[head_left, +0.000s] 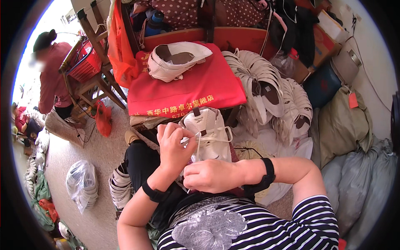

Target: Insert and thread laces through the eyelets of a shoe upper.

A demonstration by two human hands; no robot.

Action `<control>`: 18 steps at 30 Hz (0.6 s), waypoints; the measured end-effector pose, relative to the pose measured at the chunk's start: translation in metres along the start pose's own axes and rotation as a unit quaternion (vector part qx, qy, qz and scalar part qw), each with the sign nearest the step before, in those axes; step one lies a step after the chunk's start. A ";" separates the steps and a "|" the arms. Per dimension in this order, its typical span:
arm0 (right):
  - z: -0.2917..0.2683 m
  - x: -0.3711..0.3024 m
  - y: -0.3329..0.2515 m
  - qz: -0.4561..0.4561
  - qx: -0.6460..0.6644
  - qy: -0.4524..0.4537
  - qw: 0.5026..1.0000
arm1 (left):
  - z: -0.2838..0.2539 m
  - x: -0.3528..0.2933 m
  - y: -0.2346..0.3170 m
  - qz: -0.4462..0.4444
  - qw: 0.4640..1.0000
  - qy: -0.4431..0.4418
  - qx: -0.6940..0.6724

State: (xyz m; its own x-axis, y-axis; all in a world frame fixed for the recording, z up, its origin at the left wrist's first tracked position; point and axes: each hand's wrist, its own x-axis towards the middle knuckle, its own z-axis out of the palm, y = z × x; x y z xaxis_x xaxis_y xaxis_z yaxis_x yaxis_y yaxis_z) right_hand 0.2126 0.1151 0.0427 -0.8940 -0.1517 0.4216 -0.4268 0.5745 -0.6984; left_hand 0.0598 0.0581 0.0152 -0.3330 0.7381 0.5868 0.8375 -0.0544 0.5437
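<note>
A white shoe upper (214,146) rests on my lap, against the table's near edge, its tongue pointing away from me. A white shoelace (225,132) runs through its eyelets and makes a loose loop on the right. My left hand (171,146) is over the upper's left side, thumb and fingertips pinched on the shoelace. Closer to my body, my right hand (214,175) is closed in a fist, covering the upper's near end. A white lace tip shows below its fingers. The stretch of lace inside each hand is hidden.
Another white shoe upper (175,60) sits on the red cloth (187,89) covering the table. Nested stacks of shoe uppers (258,83) stand to the right. A clear bag of uppers (82,185) lies on the floor at left. A co-worker (56,75) is near a wooden chair (89,85).
</note>
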 end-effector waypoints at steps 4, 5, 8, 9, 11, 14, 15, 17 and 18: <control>-0.001 -0.009 0.001 0.023 0.005 -0.026 0.999 | -0.004 0.003 0.007 -0.018 1.000 -0.009 0.008; -0.002 -0.009 0.001 0.023 0.005 -0.025 0.999 | -0.004 0.004 0.007 -0.016 1.000 -0.012 0.017; -0.005 -0.008 -0.001 0.016 0.000 -0.046 0.999 | -0.001 0.011 0.006 -0.007 1.000 -0.022 0.005; -0.005 -0.009 -0.002 0.028 0.001 -0.062 0.998 | 0.000 0.012 0.006 -0.006 1.000 -0.022 0.006; -0.009 -0.012 -0.001 0.042 0.001 -0.076 0.996 | 0.003 0.013 0.006 0.002 0.999 -0.034 -0.005; -0.024 -0.014 0.004 0.083 0.062 -0.078 0.992 | -0.001 0.010 0.003 -0.004 0.999 -0.044 -0.011; -0.033 -0.013 0.005 0.098 0.046 -0.033 0.994 | -0.002 0.009 0.001 0.003 0.999 -0.039 -0.007; -0.047 -0.013 0.008 0.112 0.030 0.013 0.993 | -0.003 0.009 0.002 -0.002 0.999 -0.036 -0.008; -0.052 -0.014 0.013 0.149 -0.048 0.106 0.982 | -0.004 0.009 0.002 -0.006 0.999 -0.033 -0.009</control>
State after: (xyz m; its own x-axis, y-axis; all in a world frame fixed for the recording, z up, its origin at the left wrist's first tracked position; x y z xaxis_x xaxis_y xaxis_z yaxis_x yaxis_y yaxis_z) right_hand 0.2269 0.1667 0.0577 -0.9242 0.2006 0.3251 -0.1261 0.6431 -0.7553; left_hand 0.0571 0.0619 0.0235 -0.3131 0.7814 0.5398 0.8252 -0.0575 0.5619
